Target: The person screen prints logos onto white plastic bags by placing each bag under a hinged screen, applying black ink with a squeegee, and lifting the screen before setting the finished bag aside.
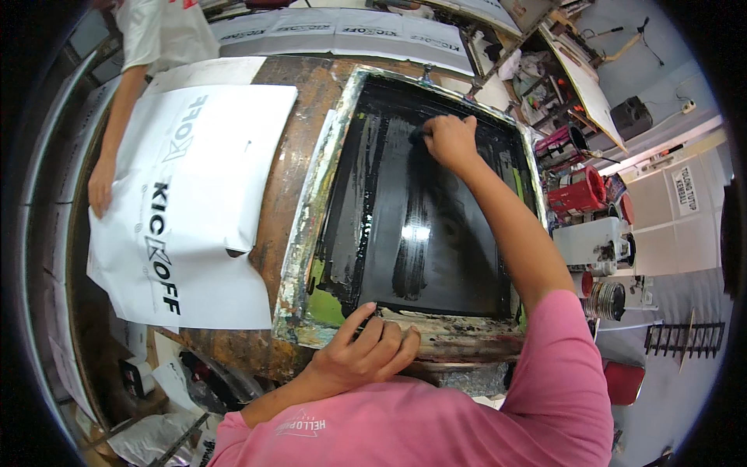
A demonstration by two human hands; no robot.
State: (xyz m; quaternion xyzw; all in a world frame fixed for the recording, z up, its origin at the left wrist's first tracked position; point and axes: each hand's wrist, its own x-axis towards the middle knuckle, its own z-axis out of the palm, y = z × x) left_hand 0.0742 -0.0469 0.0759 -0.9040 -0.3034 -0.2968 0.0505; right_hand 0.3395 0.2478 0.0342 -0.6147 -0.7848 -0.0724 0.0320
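A screen printing frame (311,198) lies on the wooden table, its mesh (389,226) smeared with wet black ink. Toward the far side of the mesh, my right hand (451,142) is closed and presses down. Something dark shows at its fingertips, too inky to name. My left hand (366,350) grips the near bar of the frame with bent fingers, the index reaching toward the mesh. Left of the frame, a large white printed sheet (210,233) with black lettering lies on the table. A co-worker's hand (101,187) touches that sheet's left edge.
The brown wooden table (280,179) shows between sheet and frame. More printed white sheets (350,35) lie along the far side. On the right stand a red ink can (576,191), a white tub (587,243) and several other containers. A black speaker (630,117) sits beyond them.
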